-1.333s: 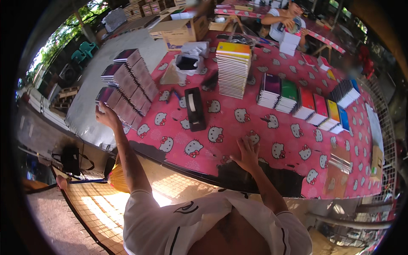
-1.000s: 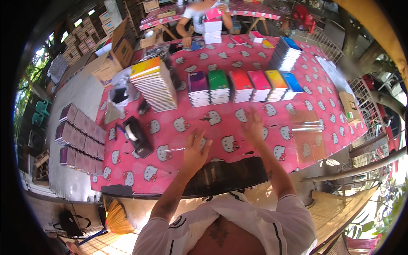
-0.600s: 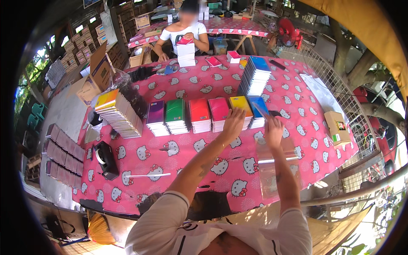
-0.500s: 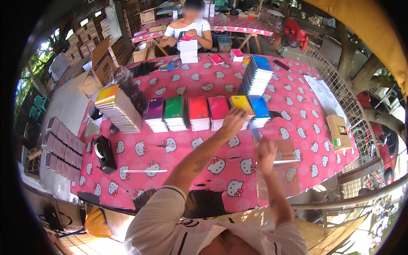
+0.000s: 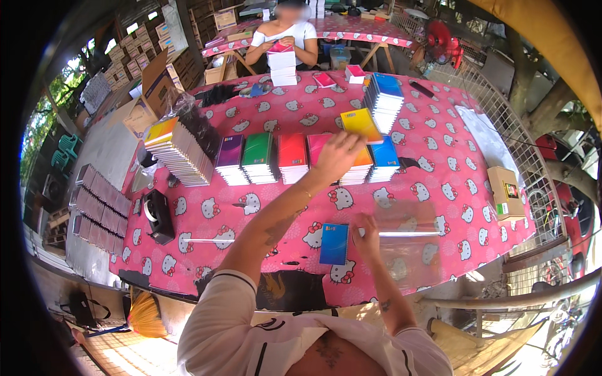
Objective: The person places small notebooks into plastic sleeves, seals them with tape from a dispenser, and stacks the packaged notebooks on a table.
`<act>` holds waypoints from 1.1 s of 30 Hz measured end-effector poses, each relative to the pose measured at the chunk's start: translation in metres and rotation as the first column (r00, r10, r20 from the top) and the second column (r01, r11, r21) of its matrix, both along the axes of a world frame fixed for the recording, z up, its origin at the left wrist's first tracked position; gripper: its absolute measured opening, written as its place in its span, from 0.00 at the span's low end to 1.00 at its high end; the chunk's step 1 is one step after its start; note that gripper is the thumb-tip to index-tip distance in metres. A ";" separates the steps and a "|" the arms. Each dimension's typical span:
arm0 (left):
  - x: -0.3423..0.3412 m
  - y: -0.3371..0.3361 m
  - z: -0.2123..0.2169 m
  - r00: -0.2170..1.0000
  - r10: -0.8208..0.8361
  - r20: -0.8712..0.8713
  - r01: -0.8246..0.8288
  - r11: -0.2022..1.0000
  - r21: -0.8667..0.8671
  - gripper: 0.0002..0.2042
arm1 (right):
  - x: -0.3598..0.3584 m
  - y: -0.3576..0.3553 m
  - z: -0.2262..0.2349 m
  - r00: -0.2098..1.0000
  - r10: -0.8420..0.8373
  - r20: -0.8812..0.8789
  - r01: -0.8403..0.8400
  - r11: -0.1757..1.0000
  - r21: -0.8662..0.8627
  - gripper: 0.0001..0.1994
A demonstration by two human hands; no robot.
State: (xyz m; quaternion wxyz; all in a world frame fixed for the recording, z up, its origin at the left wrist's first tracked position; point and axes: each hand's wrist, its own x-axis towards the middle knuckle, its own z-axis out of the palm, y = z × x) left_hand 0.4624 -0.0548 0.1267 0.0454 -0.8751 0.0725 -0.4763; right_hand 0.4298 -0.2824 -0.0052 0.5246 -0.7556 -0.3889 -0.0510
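Observation:
My left hand reaches across to a row of coloured notebook stacks and grips a yellow notebook, tilted up above the orange stack. My right hand rests near the table's front edge. Its fingers hold the right edge of a blue notebook lying flat on the pink cartoon-cat tablecloth. Clear plastic sleeves lie just right of that hand.
A leaning tall notebook pile and a black tape dispenser stand at left. A high blue-topped stack sits behind the row. Another person works at the far side. A small cardboard box sits at right.
My view swung from the table's left end to its middle. My left hand left the purple packs and took a yellow notebook. My right hand set a blue notebook down by the front edge.

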 end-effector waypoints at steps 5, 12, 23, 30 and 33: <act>-0.002 0.004 -0.075 0.982 -0.011 -0.187 -0.012 0.992 -0.123 0.15 | -0.021 -0.004 -0.003 0.971 0.041 -0.237 -0.036 0.999 0.024 0.13; -0.137 -0.067 0.001 0.848 -0.076 -0.525 -0.239 0.829 -0.506 0.08 | 0.065 -0.010 0.014 0.984 -0.029 -0.177 0.044 0.996 0.083 0.16; -0.106 0.081 -0.083 0.894 0.429 -0.127 -0.435 0.900 -0.019 0.23 | 0.073 0.170 0.026 0.800 0.141 0.583 -0.016 0.977 -0.214 0.21; -0.159 0.050 -0.048 0.976 0.071 -0.208 -0.171 0.840 -0.515 0.16 | 0.036 0.023 -0.004 0.960 0.270 -0.078 -0.267 0.963 0.042 0.15; -0.221 -0.031 -0.088 0.969 -0.136 -0.207 0.051 0.928 -0.370 0.17 | 0.025 0.002 -0.065 0.872 0.482 -0.085 -0.486 0.872 -0.049 0.14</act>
